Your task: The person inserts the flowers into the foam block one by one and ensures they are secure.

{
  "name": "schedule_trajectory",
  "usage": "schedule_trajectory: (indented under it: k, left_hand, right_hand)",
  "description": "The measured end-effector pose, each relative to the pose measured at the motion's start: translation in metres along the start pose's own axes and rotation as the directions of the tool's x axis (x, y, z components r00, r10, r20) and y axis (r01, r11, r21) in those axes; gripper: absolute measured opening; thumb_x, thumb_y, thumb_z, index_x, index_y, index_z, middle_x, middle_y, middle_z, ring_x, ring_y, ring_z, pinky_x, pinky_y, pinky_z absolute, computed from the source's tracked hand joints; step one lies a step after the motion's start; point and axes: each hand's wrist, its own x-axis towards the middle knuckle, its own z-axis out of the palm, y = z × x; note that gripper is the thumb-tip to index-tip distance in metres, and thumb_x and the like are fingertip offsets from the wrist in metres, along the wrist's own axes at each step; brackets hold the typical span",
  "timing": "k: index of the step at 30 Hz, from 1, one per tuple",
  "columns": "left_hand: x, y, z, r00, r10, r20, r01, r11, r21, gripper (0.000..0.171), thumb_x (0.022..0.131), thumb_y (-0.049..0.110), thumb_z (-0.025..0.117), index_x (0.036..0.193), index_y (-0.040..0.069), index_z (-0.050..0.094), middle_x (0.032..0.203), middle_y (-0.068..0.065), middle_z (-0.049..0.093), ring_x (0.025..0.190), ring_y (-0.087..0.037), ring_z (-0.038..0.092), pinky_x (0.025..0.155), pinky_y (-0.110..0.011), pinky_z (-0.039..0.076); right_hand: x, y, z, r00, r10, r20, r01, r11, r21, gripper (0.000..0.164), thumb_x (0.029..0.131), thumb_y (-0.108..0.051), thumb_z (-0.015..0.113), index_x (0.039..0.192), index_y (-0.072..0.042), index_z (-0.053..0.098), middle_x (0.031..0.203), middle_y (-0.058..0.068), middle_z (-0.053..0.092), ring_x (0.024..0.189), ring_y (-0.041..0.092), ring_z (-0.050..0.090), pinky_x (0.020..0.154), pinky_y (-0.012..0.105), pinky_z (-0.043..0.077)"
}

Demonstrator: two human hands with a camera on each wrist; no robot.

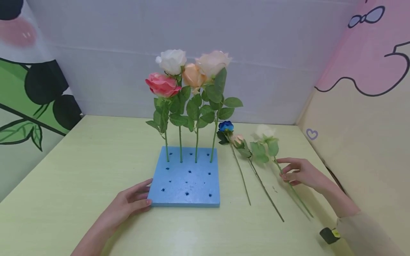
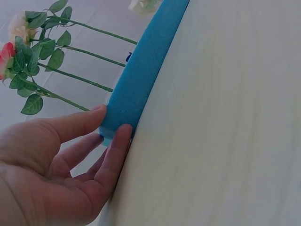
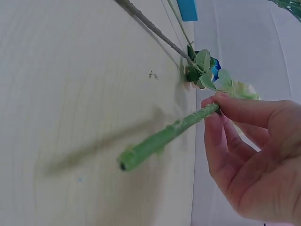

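1. the right hand [image 1: 302, 174] pinched the stem of a loose white rose [image 1: 264, 132] between thumb and fingers, at the desk's [image 1: 80, 170] right side.
2. this rose had a pale, full bloom, broad green leaves and a dark spot at its stem's end.
3. the left hand [image 1: 129, 202] gripped the near left corner of a flat blue block [image 1: 176, 177] dotted with dark holes.
4. in it stood coral [image 1: 162, 85], upright white [image 1: 173, 62], peach [image 1: 193, 75] and blush [image 1: 213, 63] roses.
5. between block and right hand lay a blue rose [image 1: 226, 126] and a small pinkish rose [image 1: 237, 140].
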Motion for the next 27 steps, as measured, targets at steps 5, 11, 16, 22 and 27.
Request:
schedule_trajectory:
  k: [5, 11, 16, 22, 27]
  left_hand:
    - [0.001, 0.0, 0.0, 1.0, -0.007, 0.0, 0.007, 1.0, 0.002, 0.075, 0.09, 0.014, 0.072, 0.154, 0.012, 0.035, 0.151, -0.025, 0.042, 0.118, -0.016, 0.06, 0.092, -0.029, 0.06]
    - [0.001, -0.001, 0.0, 1.0, -0.005, -0.002, 0.005, 1.0, -0.008, 0.074, 0.09, 0.014, 0.072, 0.154, 0.012, 0.035, 0.151, -0.025, 0.042, 0.115, -0.012, 0.061, 0.092, -0.028, 0.06]
    - [0.0, -0.003, -0.001, 1.0, -0.007, -0.002, 0.007, 1.0, -0.015, 0.075, 0.09, 0.015, 0.072, 0.154, 0.012, 0.034, 0.152, -0.024, 0.041, 0.116, -0.012, 0.06, 0.092, -0.028, 0.06]
    - [0.0, -0.001, -0.001, 1.0, -0.012, 0.003, 0.012, 1.0, -0.012, 0.075, 0.09, 0.016, 0.072, 0.155, 0.014, 0.034, 0.152, -0.023, 0.041, 0.115, -0.01, 0.061, 0.093, -0.028, 0.059]
    - [-0.001, 0.0, -0.001, 1.0, -0.001, 0.008, 0.001, 1.0, -0.007, 0.075, 0.09, 0.015, 0.071, 0.155, 0.012, 0.034, 0.151, -0.025, 0.041, 0.115, -0.011, 0.061, 0.093, -0.029, 0.059]
  right_hand:
    - [0.003, -0.006, 0.002, 0.999, -0.01, -0.043, 0.011, 0.999, 0.034, 0.063, 0.092, -0.008, 0.066, 0.148, 0.002, 0.04, 0.104, 0.019, 0.069, 0.088, 0.017, 0.072, 0.074, 0.032, 0.062]
    - [0.013, -0.014, 0.006, 0.992, -0.029, -0.12, 0.037, 0.998, 0.059, 0.061, 0.091, -0.009, 0.068, 0.146, 0.002, 0.043, 0.101, 0.015, 0.07, 0.085, 0.016, 0.073, 0.073, 0.03, 0.063]
    - [0.025, -0.024, 0.012, 0.982, -0.058, -0.182, 0.076, 0.993, 0.093, 0.057, 0.091, -0.008, 0.068, 0.143, 0.003, 0.046, 0.096, 0.005, 0.07, 0.083, 0.011, 0.072, 0.072, 0.029, 0.063]
    - [0.033, -0.036, 0.016, 0.969, -0.085, -0.232, 0.112, 0.988, 0.107, 0.053, 0.092, -0.01, 0.069, 0.14, -0.001, 0.05, 0.09, -0.005, 0.069, 0.083, 0.008, 0.072, 0.075, 0.029, 0.064]
    - [0.035, -0.048, 0.022, 0.952, -0.125, -0.28, 0.161, 0.981, 0.109, 0.05, 0.092, -0.013, 0.07, 0.138, -0.001, 0.053, 0.087, -0.011, 0.07, 0.082, 0.005, 0.072, 0.074, 0.028, 0.064]
